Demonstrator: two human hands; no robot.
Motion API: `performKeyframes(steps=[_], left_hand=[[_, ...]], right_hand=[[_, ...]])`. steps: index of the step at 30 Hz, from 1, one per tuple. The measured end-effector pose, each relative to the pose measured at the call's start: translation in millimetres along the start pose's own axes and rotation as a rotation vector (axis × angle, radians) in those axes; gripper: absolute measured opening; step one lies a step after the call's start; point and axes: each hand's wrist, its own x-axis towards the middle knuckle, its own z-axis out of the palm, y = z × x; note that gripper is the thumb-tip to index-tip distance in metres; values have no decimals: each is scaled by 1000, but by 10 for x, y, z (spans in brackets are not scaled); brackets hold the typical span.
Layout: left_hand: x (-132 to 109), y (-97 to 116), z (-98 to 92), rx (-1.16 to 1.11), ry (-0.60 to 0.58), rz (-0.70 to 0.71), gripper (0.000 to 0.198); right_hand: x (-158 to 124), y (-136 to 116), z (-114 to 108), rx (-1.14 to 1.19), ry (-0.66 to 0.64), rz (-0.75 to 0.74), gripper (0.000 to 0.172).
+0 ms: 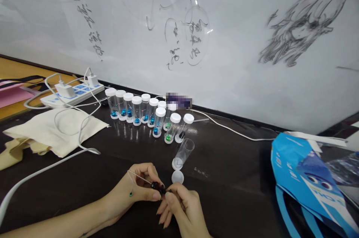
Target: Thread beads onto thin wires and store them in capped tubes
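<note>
My left hand pinches a small shiny black piece between thumb and fingers. A thin white cord runs from it over the hand, and a small dark green bead hangs at the cord's end. With thumb and forefinger, my right hand closes on the other end of the same black piece. Just beyond the hands stands an uncapped clear tube, seemingly without contents. Its loose white cap lies in front of it, close to my right fingers. What exactly the black piece is, I cannot make out.
Several white-capped tubes stand behind, holding blue, green or black pieces. To the left are a cream cloth bag, white cables and a power strip. A blue bag lies right. A whiteboard rises behind the dark table.
</note>
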Motion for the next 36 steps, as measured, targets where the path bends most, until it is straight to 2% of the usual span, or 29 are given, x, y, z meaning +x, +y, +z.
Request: performKeyframes(steps=[5, 11, 16, 19, 24, 27, 30, 36], left_hand=[[0, -6, 11, -11, -6, -8, 22], [43, -12, -28, -136, 98, -47, 21], [20, -9, -32, -147, 90, -60, 23], [23, -16, -25, -150, 83, -64, 23], [50, -31, -30, -156, 88, -43, 24], [49, -33, -38, -161, 115, -51, 24], [43, -39, -46, -167, 111, -47, 25], [47, -33, -45, -145, 101, -43, 23]], right_hand=[[14, 30, -5, 40, -16, 18, 49], [-7, -4, -15, 24, 30, -108, 43], [-23, -5, -25, -51, 20, -167, 37], [-7, -9, -20, -44, 20, -140, 39], [33, -29, -3, 62, 32, 2, 49], [28, -41, 0, 104, 77, -30, 46], [11, -39, -7, 89, 43, -64, 47], [5, -37, -15, 62, 52, -26, 51]])
